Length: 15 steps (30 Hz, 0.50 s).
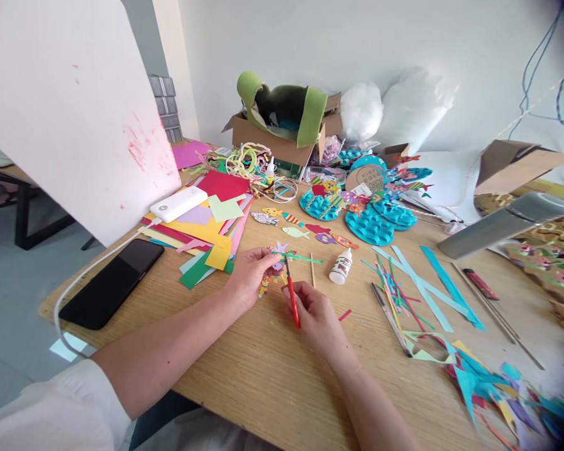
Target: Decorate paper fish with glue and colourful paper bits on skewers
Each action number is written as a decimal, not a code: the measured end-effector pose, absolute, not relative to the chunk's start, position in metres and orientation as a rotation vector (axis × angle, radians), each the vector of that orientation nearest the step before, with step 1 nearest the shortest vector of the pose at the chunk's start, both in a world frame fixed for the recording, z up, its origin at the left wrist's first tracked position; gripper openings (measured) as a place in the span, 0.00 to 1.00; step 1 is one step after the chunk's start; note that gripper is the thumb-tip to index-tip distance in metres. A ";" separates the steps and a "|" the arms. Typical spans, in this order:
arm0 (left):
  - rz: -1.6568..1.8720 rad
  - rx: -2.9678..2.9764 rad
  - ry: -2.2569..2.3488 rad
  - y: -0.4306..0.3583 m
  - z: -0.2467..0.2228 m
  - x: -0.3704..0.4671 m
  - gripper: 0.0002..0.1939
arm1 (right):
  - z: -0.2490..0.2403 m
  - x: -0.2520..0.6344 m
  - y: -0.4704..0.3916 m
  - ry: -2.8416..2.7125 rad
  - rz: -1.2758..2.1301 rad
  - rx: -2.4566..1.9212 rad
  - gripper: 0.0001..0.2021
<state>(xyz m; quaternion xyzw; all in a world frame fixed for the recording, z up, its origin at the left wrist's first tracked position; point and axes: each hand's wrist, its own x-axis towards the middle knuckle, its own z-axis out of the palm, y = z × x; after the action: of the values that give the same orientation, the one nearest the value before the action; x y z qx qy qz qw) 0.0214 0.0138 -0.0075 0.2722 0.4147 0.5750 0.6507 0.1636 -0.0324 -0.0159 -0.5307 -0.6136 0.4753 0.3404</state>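
Holding the scissors in the right hand, with fingers bunched around the red handles, over the near part of the wooden table. Aiming the scissors away from the body, tipping their points slightly left and running their long axis from near to far. Bringing the blades up to the green paper strip; not showing clearly whether parted or closed. Pinching a lilac paper piece between thumb and fingers of the left hand, just left of the blades, with the strip lying across it. Extending the strip's long axis sideways, nearly square to the scissors, and pointing its free end right. Seemingly trimming the strip at this step; probably calling next for a steady pinch and a clean closing of the blades, clear of the left thumb. Going outward, passing a glue bottle to the right, then coming to flat paper fish and, farther off, reaching bumpy blue carton pieces.
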 end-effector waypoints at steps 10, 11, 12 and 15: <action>1.304 0.607 0.939 0.013 -0.007 0.022 0.10 | -0.017 0.163 -0.032 -1.613 1.203 -1.423 0.18; 1.302 0.608 0.939 0.013 -0.007 0.022 0.10 | -0.017 0.163 -0.032 -1.617 1.195 -1.428 0.18; 1.301 0.609 0.939 0.013 -0.007 0.022 0.10 | -0.017 0.163 -0.032 -1.620 1.191 -1.432 0.18; 1.297 0.613 0.938 0.014 -0.008 0.022 0.10 | -0.018 0.163 -0.032 -1.618 1.196 -1.433 0.18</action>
<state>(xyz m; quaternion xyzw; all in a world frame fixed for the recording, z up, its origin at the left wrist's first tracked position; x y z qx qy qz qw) 0.0222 0.0135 -0.0079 0.2703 0.4135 0.5720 0.6548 0.1628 -0.0325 -0.0180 -0.5478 -0.6183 0.4572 0.3294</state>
